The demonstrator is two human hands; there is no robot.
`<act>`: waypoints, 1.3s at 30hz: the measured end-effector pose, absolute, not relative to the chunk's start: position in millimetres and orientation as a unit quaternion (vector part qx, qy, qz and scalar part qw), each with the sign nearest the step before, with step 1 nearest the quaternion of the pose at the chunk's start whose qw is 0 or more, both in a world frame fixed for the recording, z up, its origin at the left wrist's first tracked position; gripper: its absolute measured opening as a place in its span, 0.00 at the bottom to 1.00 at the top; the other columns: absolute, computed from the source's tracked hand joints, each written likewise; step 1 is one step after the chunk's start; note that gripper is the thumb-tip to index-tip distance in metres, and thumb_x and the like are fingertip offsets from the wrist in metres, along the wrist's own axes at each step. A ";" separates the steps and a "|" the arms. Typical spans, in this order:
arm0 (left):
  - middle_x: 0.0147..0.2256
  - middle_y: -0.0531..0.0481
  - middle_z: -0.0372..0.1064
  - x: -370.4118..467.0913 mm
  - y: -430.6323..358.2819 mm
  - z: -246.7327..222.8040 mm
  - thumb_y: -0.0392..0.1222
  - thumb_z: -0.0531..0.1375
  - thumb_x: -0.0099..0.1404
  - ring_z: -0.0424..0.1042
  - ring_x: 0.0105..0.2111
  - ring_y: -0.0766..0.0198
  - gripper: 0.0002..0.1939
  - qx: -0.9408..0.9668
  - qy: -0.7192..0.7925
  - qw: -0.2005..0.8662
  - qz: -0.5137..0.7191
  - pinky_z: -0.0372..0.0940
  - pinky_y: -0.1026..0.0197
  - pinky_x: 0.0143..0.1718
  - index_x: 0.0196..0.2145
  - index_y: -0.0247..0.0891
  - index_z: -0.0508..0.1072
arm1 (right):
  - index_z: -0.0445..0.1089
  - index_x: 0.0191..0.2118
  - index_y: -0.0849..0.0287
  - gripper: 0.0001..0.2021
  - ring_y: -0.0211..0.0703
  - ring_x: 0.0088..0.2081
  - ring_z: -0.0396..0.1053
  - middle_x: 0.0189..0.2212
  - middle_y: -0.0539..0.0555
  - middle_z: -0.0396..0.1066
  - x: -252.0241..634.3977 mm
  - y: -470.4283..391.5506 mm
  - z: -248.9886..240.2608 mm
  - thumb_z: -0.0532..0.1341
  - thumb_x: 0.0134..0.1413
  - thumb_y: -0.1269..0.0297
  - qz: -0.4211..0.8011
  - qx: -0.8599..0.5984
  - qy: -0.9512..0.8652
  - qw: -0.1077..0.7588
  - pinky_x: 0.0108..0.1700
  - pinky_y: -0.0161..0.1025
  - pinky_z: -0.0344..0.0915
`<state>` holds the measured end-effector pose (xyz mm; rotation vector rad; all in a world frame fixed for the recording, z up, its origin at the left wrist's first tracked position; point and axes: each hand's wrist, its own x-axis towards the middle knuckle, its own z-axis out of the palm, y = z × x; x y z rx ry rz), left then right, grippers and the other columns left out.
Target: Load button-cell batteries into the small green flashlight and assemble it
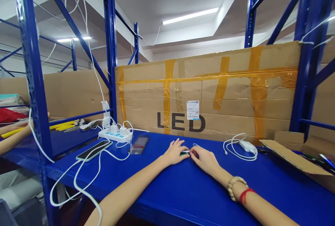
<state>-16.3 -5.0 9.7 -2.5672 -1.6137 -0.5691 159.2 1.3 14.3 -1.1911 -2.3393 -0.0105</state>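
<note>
My left hand (175,153) rests on the blue shelf with some fingers spread. Its thumb and index finger close around a small shiny item with a bit of green (184,152); I cannot make out its kind. From the other side, my right hand (206,159) pinches the near end of that same item, its other fingers curled. The fingertips of both hands nearly meet and hide most of the item. Just behind the right hand lies a thin pale loop (196,145), too small to name.
Left on the shelf are a phone (94,150), a power strip (115,136) with chargers, white cables and a pixelated dark object (139,145). Right are a coiled cable with adapter (246,146) and an open cardboard box (295,156). Cardboard (235,114) stands behind. Another person's arm (15,138) shows far left.
</note>
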 end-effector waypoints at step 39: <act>0.56 0.47 0.56 -7.1 -10.6 6.1 0.54 0.49 0.63 0.45 0.60 0.49 0.20 -0.805 -0.564 0.032 -0.184 0.39 0.40 0.58 0.50 0.45 0.64 | 0.68 0.37 0.57 0.09 0.38 0.33 0.68 0.34 0.51 0.69 163.7 4.7 13.1 0.51 0.53 0.67 -0.045 -0.457 -0.852 0.250 0.29 0.32 0.51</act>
